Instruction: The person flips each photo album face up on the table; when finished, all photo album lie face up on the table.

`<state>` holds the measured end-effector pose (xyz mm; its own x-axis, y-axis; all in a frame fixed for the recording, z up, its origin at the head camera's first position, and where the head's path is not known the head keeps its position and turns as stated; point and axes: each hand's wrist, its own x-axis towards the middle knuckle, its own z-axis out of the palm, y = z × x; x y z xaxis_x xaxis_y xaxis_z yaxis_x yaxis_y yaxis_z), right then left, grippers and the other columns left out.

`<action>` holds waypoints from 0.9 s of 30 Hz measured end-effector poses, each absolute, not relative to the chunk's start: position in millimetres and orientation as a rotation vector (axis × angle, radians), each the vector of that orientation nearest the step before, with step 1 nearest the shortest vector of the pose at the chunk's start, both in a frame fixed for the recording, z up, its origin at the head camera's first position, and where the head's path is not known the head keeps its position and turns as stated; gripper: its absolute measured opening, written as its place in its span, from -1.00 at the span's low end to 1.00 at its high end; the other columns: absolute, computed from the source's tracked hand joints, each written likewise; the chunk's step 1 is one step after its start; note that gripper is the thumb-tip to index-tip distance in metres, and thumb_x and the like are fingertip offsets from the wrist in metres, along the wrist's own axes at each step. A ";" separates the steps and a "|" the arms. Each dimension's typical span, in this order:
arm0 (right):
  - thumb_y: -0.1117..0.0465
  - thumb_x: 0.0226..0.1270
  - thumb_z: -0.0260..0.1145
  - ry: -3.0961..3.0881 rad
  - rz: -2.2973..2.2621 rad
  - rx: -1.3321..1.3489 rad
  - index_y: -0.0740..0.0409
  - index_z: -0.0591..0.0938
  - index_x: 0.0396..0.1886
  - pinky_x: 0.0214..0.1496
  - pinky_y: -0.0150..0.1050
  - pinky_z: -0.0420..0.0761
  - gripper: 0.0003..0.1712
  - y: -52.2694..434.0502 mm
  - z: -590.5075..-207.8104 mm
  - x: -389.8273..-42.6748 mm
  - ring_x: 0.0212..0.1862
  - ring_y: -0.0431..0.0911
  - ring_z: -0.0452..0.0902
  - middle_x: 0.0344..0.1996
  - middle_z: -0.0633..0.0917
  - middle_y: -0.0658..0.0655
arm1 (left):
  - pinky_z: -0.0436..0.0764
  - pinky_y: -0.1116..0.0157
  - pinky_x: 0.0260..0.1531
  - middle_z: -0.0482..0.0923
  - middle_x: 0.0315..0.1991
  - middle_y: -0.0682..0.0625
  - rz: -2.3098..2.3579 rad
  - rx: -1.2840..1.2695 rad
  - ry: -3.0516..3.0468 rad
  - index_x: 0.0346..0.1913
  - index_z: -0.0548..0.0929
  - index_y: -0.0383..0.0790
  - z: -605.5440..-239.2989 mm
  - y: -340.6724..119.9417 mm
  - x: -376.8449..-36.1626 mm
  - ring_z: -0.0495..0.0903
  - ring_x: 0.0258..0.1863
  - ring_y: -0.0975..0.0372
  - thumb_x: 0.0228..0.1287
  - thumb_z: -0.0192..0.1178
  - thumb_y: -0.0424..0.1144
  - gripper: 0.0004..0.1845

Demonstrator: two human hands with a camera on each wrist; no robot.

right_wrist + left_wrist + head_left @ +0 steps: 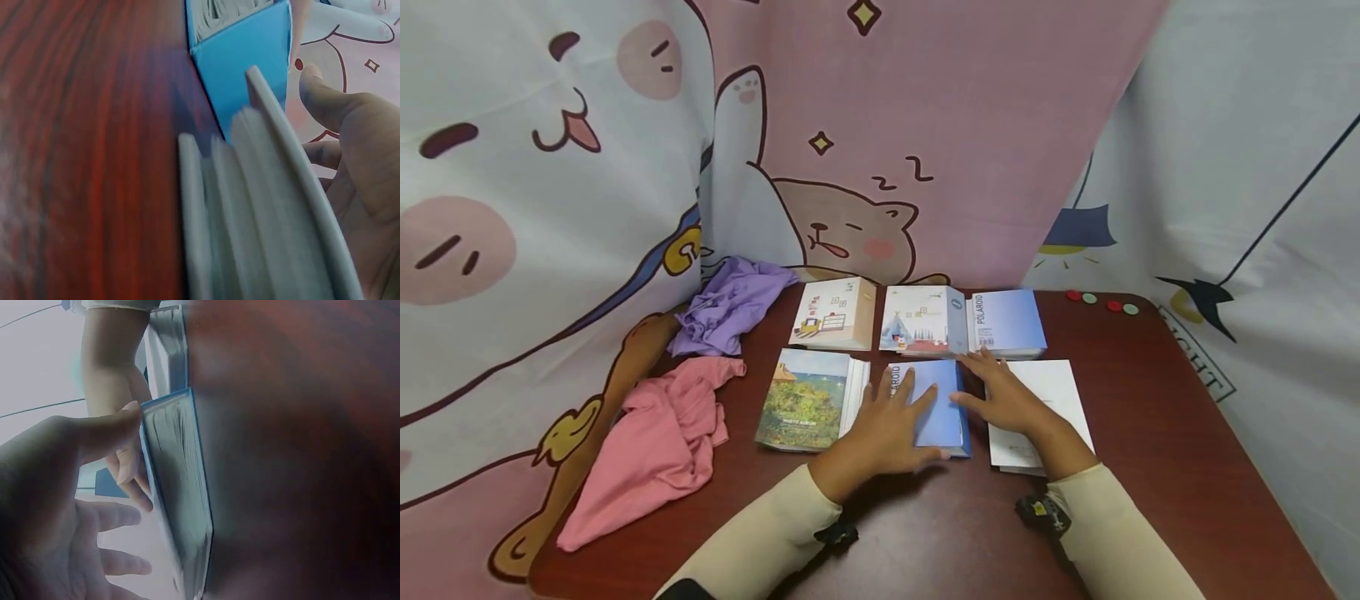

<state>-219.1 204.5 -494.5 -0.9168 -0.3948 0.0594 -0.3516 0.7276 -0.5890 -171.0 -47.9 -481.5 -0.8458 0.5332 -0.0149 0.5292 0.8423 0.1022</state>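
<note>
Head view: the left hand (887,425), fingers spread flat, rests on the blue album (936,408) lying at the centre of the table (1150,467); the right hand (1003,400), fingers extended, touches its right edge, resting over a white album (1060,387).

Left wrist view: the thumb (103,434) meets the album's corner.

Right wrist view: white album pages (262,225) fill the foreground, the blue album behind.

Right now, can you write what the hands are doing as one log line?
left hand: flat on blue album | right hand: touches album's right edge | album: lying on table
</note>
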 end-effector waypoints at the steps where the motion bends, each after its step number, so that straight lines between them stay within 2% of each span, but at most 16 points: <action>1: -0.07 0.57 0.43 2.851 -0.960 -0.617 0.29 0.36 0.68 0.65 0.63 -0.09 -0.10 205.0 -495.4 -219.1 0.73 0.56 -0.09 0.63 0.34 0.52 | 0.38 -0.41 0.51 0.13 0.76 -0.25 0.157 0.869 2.970 0.76 0.23 0.17 -482.5 -46.8 -170.8 0.12 0.71 -0.39 0.31 0.15 0.63 0.09; 12: 0.01 0.62 0.37 2.826 -0.985 -0.630 0.32 0.33 0.69 0.69 0.58 -0.22 -0.15 205.9 -503.6 -219.6 0.74 0.56 -0.13 0.66 0.33 0.47 | 0.43 -0.34 0.52 0.13 0.76 -0.26 0.260 0.974 2.936 0.77 0.20 0.12 -498.1 -42.0 -172.0 0.13 0.70 -0.41 0.43 0.11 0.55 0.02; 20: -0.04 0.67 0.30 2.831 -0.915 -0.610 0.28 0.30 0.71 0.72 0.53 -0.21 -0.17 204.4 -502.0 -218.3 0.73 0.52 -0.05 0.64 0.31 0.54 | 0.41 -0.17 0.61 0.13 0.75 -0.30 0.201 1.039 2.953 0.78 0.18 0.05 -502.4 -40.4 -171.9 0.18 0.69 -0.39 0.53 0.02 0.51 -0.03; 27: -0.04 0.67 0.30 2.830 -0.864 -0.619 0.26 0.28 0.72 0.73 0.50 -0.22 -0.16 206.4 -504.6 -218.9 0.74 0.47 0.01 0.63 0.35 0.48 | 0.43 -0.14 0.60 0.20 0.73 -0.30 0.240 1.025 2.963 0.75 0.26 0.04 -501.9 -39.6 -172.1 0.24 0.67 -0.37 0.52 0.06 0.50 -0.05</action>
<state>-218.9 206.4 -504.6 -0.9096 -0.4155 0.0062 -0.3481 0.7537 -0.5574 -172.1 -39.6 -501.9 -0.7876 0.6139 0.0528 0.6144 0.7759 0.1430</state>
